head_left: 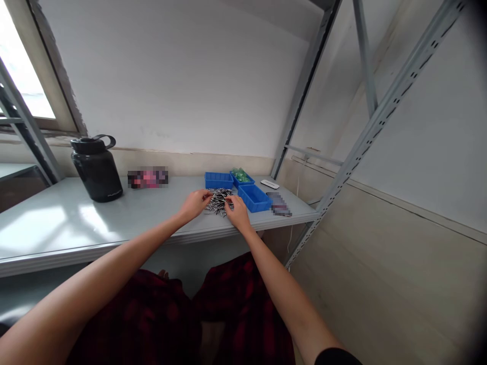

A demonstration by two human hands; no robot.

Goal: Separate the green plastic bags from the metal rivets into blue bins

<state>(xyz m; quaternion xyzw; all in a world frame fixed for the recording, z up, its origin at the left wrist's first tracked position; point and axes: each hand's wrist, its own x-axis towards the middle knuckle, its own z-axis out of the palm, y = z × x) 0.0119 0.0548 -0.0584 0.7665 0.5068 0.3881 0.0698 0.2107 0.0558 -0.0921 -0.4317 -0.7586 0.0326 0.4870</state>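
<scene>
A pile of small thin metal pieces [217,204], silver and dark and perhaps rivets or screws, lies on the grey shelf top between my hands. My left hand [195,204] comes in from the left, its thumb and fingers pinched together at the edge of the pile. From the right, my right hand [238,212] bends over the other side with its fingertips closed together. What either pinch holds is too small to make out. Just behind the pile stands a blue bin [218,180]; another blue bin [254,197] sits beside my right hand.
A third blue bin [247,183] at the back holds green translucent pieces [240,175]. A white flat object [270,184] and a blurred-out item [279,204] lie to the right. Farther left are a black bottle [97,170] and a pixelated pink object [148,177]. A metal upright [365,137] rises at right.
</scene>
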